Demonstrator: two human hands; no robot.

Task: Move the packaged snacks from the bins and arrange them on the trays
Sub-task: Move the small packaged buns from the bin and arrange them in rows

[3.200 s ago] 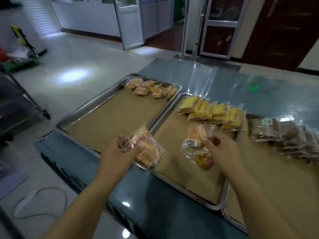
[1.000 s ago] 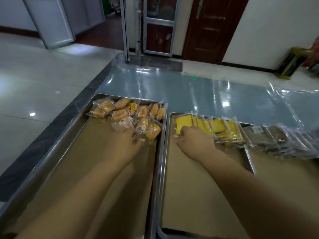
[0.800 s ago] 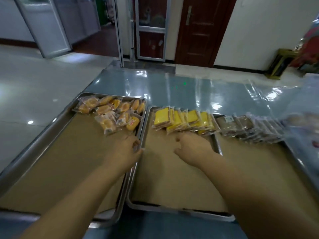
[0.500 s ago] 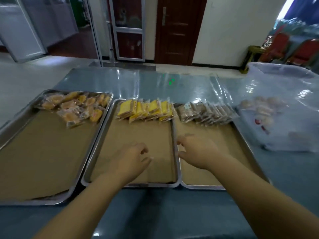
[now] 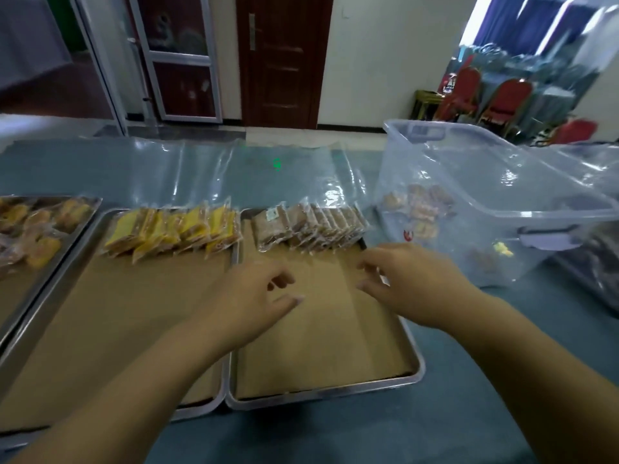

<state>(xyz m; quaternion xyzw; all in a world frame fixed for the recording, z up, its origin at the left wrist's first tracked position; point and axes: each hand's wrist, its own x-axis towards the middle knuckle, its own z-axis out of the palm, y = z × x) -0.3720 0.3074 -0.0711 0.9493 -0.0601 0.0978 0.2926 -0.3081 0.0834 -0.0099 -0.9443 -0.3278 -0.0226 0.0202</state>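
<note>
A shallow steel tray lined with brown paper (image 5: pixel 321 395) sits on the blue-green desk (image 5: pixel 335 433) and serves as the landmark here. Along its far edge stands a tight, overlapping row of brown snacks in clear packets (image 5: pixel 301 226); the paper nearer the person is bare. The left grip (image 5: pixel 248 296) hovers over the tray's left side, partly above the seam with the neighbouring tray, fingers loosely curled, thumb out, with nothing in it. The right grip (image 5: pixel 412 283) hangs over the tray's right rim, fingers spread and slightly bent, also holding nothing (motion blur softens the fingertips, so whether they touch the paper cannot be told). Touching the landmark tray on its left is a second paper-lined steel tray (image 5: pixel 197 411) with a row of yellow packaged cakes (image 5: pixel 174 231) along its far edge. Further left lies a third steel tray (image 5: pixel 87 214), partly out of view, holding orange-brown wrapped buns (image 5: pixel 37 229). Just to the right of the landmark tray stands a large clear plastic bin (image 5: pixel 485 182); through its wall show a few more wrapped pale-orange snacks (image 5: pixel 418 209) lying inside. Beyond the tray, a wrinkled clear plastic sheet (image 5: pixel 201 169) covers the desk. Far behind it are a dark wooden door (image 5: pixel 281 55) and red chairs (image 5: pixel 502 98).
</note>
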